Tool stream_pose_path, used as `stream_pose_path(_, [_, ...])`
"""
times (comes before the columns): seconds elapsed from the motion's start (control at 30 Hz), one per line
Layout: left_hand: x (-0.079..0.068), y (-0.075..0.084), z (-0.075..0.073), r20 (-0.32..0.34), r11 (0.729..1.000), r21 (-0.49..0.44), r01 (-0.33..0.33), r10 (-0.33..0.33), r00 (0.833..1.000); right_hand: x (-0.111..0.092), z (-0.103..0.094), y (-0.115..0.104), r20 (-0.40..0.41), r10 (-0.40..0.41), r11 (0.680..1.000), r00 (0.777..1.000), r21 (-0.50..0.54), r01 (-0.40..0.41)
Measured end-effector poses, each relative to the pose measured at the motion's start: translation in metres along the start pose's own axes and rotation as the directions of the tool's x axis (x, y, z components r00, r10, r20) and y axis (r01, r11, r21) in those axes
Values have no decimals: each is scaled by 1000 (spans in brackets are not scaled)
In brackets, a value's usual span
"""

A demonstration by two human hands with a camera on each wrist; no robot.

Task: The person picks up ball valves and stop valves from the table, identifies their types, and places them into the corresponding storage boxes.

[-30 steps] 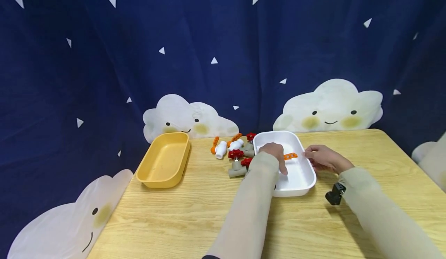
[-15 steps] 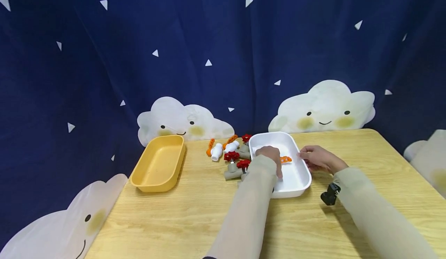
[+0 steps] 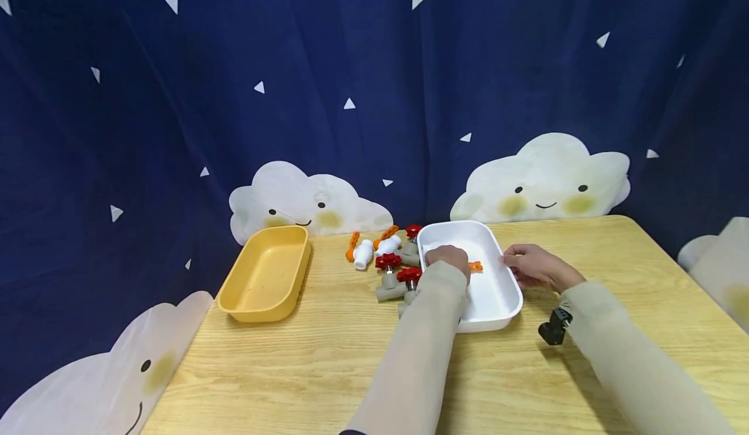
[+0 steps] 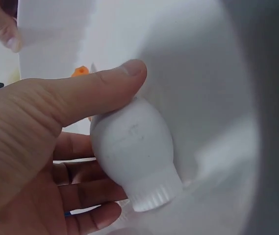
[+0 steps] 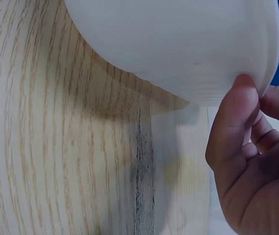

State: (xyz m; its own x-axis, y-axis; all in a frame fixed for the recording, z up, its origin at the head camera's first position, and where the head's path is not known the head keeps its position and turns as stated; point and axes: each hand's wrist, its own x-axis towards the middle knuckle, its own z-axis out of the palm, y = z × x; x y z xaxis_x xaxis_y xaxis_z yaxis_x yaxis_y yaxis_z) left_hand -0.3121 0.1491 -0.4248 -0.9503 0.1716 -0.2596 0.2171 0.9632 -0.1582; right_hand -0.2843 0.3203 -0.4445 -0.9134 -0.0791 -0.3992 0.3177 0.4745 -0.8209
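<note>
Inside the white bin [image 3: 496,298], my left hand [image 3: 447,256] grips a white plastic ball valve [image 4: 134,147]. The left wrist view shows the thumb across the valve's rounded body and the fingers curled on its other side. An orange handle [image 3: 476,266] sticks out to the right of this hand in the head view; the hand hides the rest of the valve there. My right hand [image 3: 538,266] pinches the bin's right rim between thumb and fingers, and the right wrist view shows the thumb [image 5: 240,105] pressed on the outer wall.
Left of the bin lie two white ball valves [image 3: 363,254] with orange handles. Several grey valves [image 3: 391,289] with red handwheels sit against the bin's left side. A yellow bin [image 3: 266,282] stands farther left on the wooden table [image 3: 304,370]. A dark blue curtain [image 3: 316,51] hangs behind.
The left hand has closed round the valve, and less of the orange handle shows beside it. The right hand keeps its hold on the rim. The head view has shifted slightly.
</note>
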Motion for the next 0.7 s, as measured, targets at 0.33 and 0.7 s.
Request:
stream_pose_path(0.33, [4,4,6,33,1000,-12,8,-7,999,-1,1,4,9,15,1000,1000,13,-15])
stream_pose_path(0.7, [12,7,5,15,999,20,40,-40,999,-2,2,-1,0,4,1000,1000,14,-4])
